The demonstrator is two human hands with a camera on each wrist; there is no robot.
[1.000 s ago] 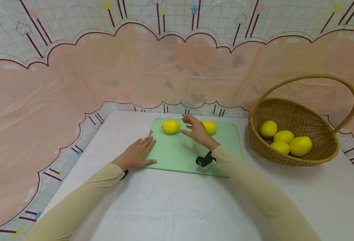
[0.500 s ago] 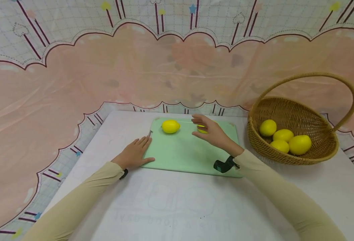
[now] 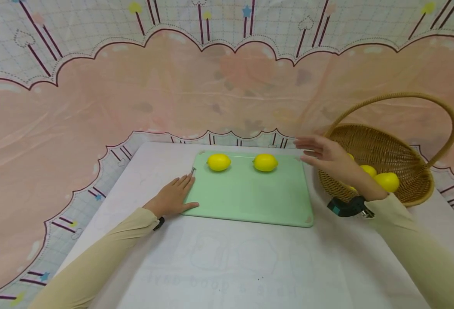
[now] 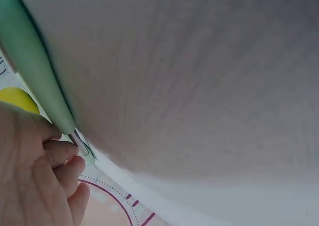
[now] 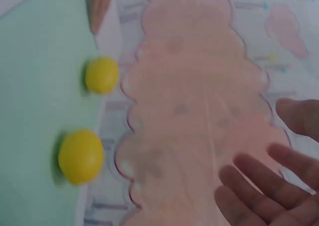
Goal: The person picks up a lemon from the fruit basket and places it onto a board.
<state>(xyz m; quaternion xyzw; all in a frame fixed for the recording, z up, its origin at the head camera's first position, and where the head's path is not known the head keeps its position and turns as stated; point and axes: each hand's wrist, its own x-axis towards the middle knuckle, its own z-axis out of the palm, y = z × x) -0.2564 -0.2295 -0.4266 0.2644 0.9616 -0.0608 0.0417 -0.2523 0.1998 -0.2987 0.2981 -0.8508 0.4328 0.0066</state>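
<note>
White table (image 3: pixel 219 257) beneath a pale green board (image 3: pixel 246 195) and a wicker basket (image 3: pixel 377 143).

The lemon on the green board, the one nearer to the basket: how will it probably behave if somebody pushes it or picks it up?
This lemon would probably roll, since its body is rounded and the green board looks flat. Its oval shape may make it swerve. Its smooth-looking skin could be slightly slippery.
</note>
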